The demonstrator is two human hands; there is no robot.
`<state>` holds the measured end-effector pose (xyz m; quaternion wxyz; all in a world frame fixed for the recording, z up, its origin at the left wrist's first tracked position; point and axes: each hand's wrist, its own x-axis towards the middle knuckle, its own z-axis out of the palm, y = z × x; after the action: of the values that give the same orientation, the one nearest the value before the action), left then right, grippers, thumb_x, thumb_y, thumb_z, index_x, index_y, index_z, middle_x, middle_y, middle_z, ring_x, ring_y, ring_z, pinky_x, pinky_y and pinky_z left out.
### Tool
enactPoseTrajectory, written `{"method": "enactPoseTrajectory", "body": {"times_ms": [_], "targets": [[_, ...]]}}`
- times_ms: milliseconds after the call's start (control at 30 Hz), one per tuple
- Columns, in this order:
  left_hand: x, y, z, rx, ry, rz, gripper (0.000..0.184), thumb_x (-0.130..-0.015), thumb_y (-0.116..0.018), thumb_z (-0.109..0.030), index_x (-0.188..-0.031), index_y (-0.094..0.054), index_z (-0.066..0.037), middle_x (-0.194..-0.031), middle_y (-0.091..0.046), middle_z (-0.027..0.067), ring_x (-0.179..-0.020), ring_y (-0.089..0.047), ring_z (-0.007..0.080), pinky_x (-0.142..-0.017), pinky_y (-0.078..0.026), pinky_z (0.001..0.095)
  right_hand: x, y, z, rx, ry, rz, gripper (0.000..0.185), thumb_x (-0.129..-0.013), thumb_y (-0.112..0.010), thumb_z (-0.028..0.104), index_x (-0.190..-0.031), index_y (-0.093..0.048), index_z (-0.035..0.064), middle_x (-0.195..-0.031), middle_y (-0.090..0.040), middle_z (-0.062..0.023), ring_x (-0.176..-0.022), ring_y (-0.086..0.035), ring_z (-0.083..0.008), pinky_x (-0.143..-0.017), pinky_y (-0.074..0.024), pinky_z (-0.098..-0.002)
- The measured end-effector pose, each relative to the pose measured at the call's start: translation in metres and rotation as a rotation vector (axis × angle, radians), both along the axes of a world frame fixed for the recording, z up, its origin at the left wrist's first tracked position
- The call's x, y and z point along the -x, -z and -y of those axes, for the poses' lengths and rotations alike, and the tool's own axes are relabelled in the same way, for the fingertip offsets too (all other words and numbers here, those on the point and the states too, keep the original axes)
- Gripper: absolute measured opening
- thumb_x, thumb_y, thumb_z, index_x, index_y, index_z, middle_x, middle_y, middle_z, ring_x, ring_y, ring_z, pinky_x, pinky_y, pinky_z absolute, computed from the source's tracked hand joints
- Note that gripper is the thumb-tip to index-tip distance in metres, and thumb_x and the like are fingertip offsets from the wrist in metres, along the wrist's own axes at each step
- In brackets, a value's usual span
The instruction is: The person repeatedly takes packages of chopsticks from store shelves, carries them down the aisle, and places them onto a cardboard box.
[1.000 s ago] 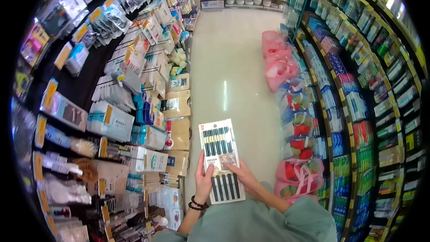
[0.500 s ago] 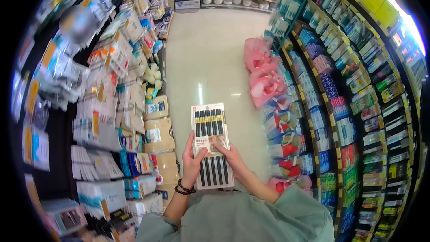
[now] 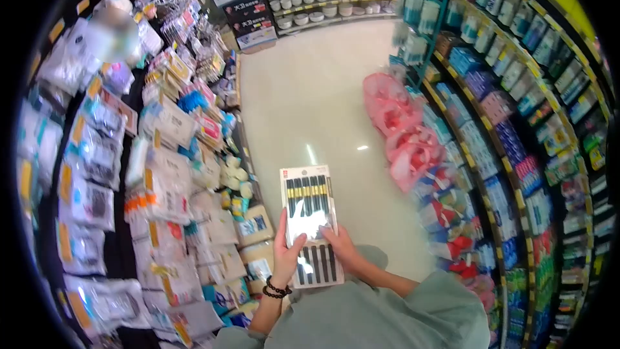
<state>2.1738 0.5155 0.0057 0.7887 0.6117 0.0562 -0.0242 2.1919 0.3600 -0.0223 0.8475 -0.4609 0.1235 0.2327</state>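
A flat clear-fronted package [image 3: 310, 187] with a row of black sticks with gold bands, perhaps chopsticks, is upright in front of my body. My left hand [image 3: 285, 255] grips its left edge, thumb on the front; a dark beaded bracelet circles that wrist. On the lower right side my right hand [image 3: 341, 247] holds the same package, its thumb also on the front. Glare hides the middle of the package, and the fingers behind it are out of sight.
Shelves of hanging packets [image 3: 171, 190] line the left side. Boxed goods [image 3: 507, 142] fill shelves on the right, with pink bags [image 3: 407, 148] beside them on the aisle floor [image 3: 303, 103]. Bowls [image 3: 329, 11] and stacked dark boxes [image 3: 248, 16] stand at the far end.
The view has turned and shifted along the aisle, so more of the left shelves shows. Both hands still hold the package, which now has a bright glare on its front.
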Motion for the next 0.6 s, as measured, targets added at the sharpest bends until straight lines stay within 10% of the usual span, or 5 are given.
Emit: {"method": "enactPoseTrajectory", "body": {"times_ms": [600], "targets": [[-0.401, 0.024, -0.134, 0.090, -0.199, -0.064, 0.070, -0.093, -0.057, 0.002, -0.154, -0.022, -0.001, -0.140, -0.049, 0.0120, -0.117, -0.055, 0.0150, -0.098, -0.045, 0.0275, -0.427, 0.004, -0.143, 0.057, -0.140, 0.073, 0.035, -0.098, -0.061, 0.022, -0.125, -0.058, -0.0003, -0.111, -0.066, -0.0067, -0.100, -0.062, -0.0123, -0.086, -0.0504, -0.0273]]}}
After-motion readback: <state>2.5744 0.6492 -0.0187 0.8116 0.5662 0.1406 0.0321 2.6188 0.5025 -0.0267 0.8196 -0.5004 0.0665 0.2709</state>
